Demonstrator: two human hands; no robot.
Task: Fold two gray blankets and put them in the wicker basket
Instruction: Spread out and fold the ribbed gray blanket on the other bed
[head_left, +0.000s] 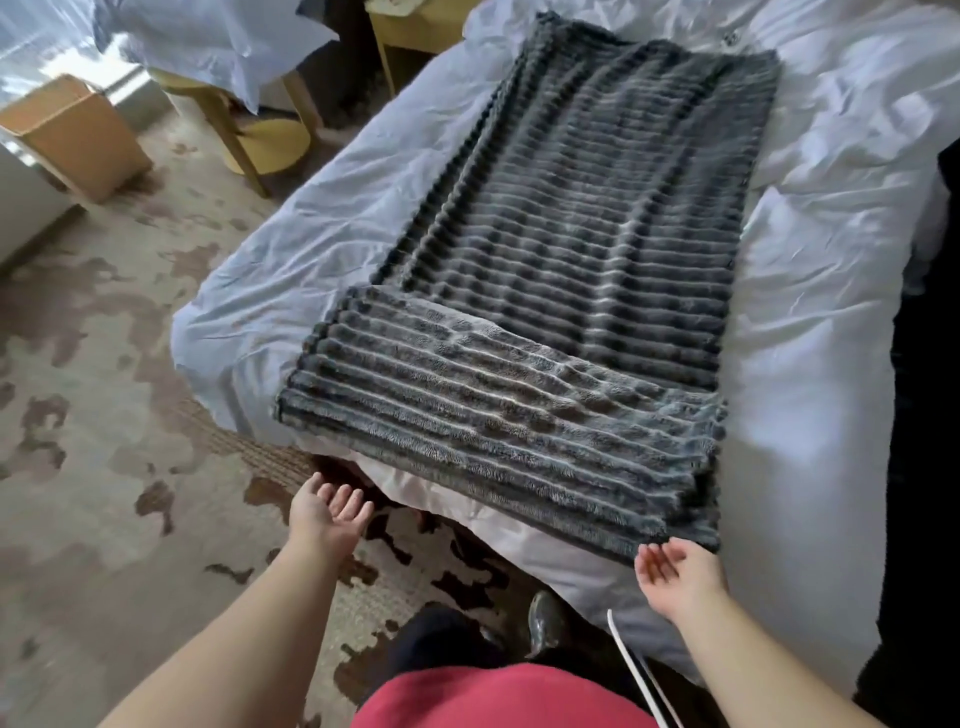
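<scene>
— What's round them, from close in?

— A red top (498, 696) at the near edge and a white cable (626, 647) by the right arm. A dark shoe (545, 618) stands on the blotchy carpet (104, 415). Then comes the bed (805, 415) under a crumpled white cover. Far left there's a cardboard box (72, 135) on the floor, and yellow wooden furniture (275, 140) draped in pale cloth.

— What lies between hands and work?

— For the left hand, the bed's near corner.

— And the blanket?

— The gray blanket (571, 260), ribbed, runs lengthwise up the bed, its near end folded over on top.

— The hands?

— Both open and empty, palms up, fingers relaxed. The right hand (675, 571) is at the blanket's near right corner; whether touching or just short, I can't tell. The left hand (327, 514) hovers over the carpet, apart from the near left corner.
</scene>
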